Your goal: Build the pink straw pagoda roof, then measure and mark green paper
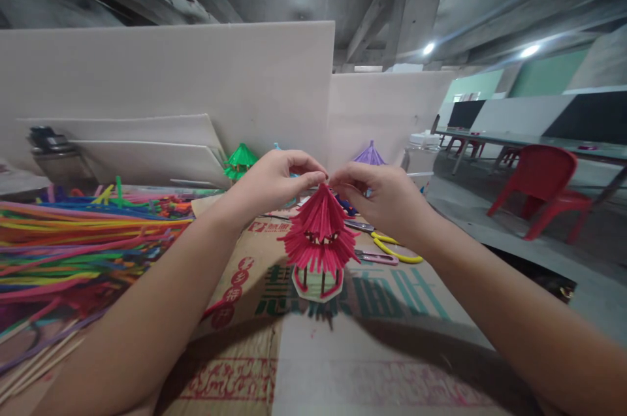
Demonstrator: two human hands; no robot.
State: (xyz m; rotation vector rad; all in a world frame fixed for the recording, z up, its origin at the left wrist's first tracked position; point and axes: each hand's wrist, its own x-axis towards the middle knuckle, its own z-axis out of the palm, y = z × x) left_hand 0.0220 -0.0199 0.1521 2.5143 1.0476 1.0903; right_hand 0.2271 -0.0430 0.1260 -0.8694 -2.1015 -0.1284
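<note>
A red model pavilion (322, 240) made of fuzzy pipe cleaners stands upright in front of me, with two roof tiers, dark posts and a pale many-sided base. My left hand (289, 179) reaches in from the left, thumb and forefinger pinched at the peak of the upper roof. From the other side my right hand (375, 191) pinches at the same peak, its fingertips nearly meeting the left ones. The very tip is partly hidden by the fingers. Behind my hands stand a green model pavilion (240, 161) and a purple one (370, 153), partly covered.
Loose colourful pipe cleaners (88, 253) are heaped at the left, with thin wooden sticks (42, 367) nearer me. Yellow-handled pliers (392, 246) and a pink utility knife (377, 258) lie right of the model on printed cardboard (235, 377). White boards (166, 83) stand behind.
</note>
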